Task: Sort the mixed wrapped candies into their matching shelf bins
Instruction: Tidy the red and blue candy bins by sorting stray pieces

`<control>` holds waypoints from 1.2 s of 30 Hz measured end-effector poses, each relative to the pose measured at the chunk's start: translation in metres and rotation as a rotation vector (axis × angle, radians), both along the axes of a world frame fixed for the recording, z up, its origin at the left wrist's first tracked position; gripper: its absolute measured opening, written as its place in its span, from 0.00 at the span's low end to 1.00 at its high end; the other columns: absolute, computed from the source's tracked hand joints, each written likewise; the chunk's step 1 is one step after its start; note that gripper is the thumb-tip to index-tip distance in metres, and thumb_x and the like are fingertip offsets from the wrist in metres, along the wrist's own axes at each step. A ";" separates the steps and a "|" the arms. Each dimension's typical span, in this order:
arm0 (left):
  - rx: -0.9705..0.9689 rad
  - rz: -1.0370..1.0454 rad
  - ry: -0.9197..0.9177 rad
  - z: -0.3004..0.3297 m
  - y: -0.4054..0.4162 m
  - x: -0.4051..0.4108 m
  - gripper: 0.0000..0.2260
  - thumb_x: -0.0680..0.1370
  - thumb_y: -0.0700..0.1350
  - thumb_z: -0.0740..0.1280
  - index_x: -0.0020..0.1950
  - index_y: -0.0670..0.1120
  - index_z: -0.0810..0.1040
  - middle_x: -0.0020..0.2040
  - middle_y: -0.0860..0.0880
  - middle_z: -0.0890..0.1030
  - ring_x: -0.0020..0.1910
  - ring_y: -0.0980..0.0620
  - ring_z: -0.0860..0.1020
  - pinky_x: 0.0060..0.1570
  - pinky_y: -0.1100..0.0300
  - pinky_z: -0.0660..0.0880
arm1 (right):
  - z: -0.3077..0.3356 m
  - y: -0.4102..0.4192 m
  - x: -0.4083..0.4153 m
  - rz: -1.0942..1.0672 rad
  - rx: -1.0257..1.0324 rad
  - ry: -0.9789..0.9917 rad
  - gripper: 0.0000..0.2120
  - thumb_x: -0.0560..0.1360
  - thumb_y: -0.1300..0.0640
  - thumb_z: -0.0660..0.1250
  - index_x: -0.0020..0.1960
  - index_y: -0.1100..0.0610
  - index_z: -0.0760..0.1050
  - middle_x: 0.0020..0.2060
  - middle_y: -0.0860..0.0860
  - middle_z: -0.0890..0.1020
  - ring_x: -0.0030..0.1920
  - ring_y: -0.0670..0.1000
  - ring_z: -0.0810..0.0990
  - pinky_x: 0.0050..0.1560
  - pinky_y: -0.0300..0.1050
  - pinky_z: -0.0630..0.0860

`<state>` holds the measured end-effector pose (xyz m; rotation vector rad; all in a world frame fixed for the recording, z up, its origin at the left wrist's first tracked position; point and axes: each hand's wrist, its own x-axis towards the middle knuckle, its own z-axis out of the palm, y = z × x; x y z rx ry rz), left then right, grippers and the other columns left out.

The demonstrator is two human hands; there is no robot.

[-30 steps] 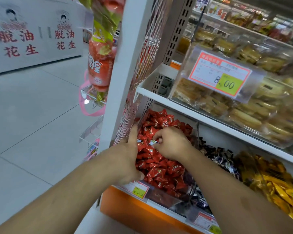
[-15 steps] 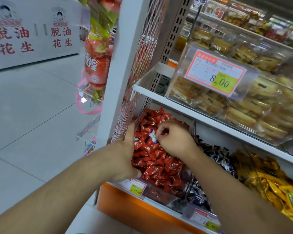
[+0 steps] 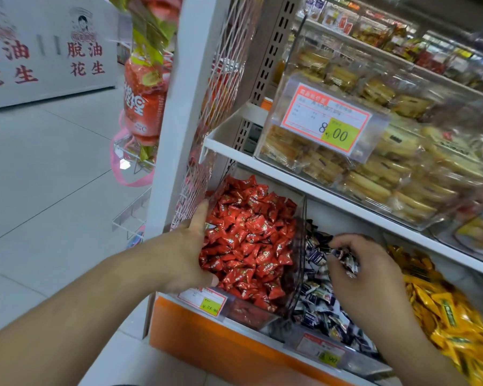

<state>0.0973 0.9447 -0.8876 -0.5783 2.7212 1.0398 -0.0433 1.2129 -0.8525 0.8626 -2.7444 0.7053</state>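
**Asker:** So where is the candy being sorted?

**Describer:** A dark-wrapped candy is pinched in the fingertips of the right hand, held low over the middle bin, which holds matching dark purple and white wrapped sweets. That hand's grip is closed small and tight around just the one piece, fingers curled.

**Asker:** And the other hand?

**Describer:** The left hand rests against the left edge of the red candy bin, just beside the middle one, thumb up along its clear wall and fingers spread loosely. Its grip looks open, holding nothing I can make out. One pale wrapper sits among the red sweets near its thumb and may be another stray.

**Asker:** What surrounds them?

**Describer:** To the right is a bin of yellow wrapped candies. Above, a white shelf carries clear boxes of biscuits with an orange price tag reading 8.00. Small price labels line the front of the bins.

**Asker:** What could go wrong?

**Describer:** I'd judge the piece could bounce off the heaped pile and slide forward over the low front lip if released too high. The clear divider between bins is also close, so a careless flick might land it back among the red ones.
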 end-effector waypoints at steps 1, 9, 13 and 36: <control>0.003 -0.004 0.000 0.000 -0.001 0.001 0.62 0.72 0.58 0.77 0.76 0.58 0.22 0.83 0.48 0.54 0.78 0.47 0.65 0.73 0.54 0.66 | 0.002 -0.009 0.003 0.048 0.012 0.020 0.09 0.80 0.55 0.70 0.56 0.42 0.76 0.51 0.36 0.76 0.57 0.44 0.75 0.55 0.39 0.69; 0.034 -0.005 0.007 -0.002 -0.005 0.000 0.62 0.71 0.58 0.79 0.76 0.62 0.24 0.84 0.47 0.53 0.78 0.47 0.64 0.74 0.51 0.66 | -0.015 -0.139 0.012 0.386 -0.033 -0.167 0.09 0.81 0.57 0.69 0.57 0.46 0.85 0.48 0.37 0.83 0.42 0.32 0.78 0.43 0.23 0.69; 0.005 -0.009 0.005 -0.004 -0.005 0.001 0.61 0.72 0.59 0.77 0.75 0.63 0.23 0.84 0.48 0.49 0.78 0.46 0.65 0.73 0.51 0.68 | -0.045 -0.174 -0.004 0.376 0.089 -0.174 0.05 0.78 0.53 0.73 0.52 0.47 0.86 0.38 0.41 0.84 0.38 0.42 0.82 0.46 0.41 0.82; 0.023 -0.057 -0.012 -0.003 -0.012 0.003 0.61 0.74 0.55 0.77 0.75 0.61 0.22 0.84 0.48 0.50 0.81 0.47 0.59 0.77 0.53 0.61 | 0.009 -0.021 -0.006 0.043 -0.381 -0.310 0.04 0.76 0.57 0.76 0.47 0.49 0.82 0.43 0.43 0.85 0.45 0.42 0.84 0.53 0.45 0.79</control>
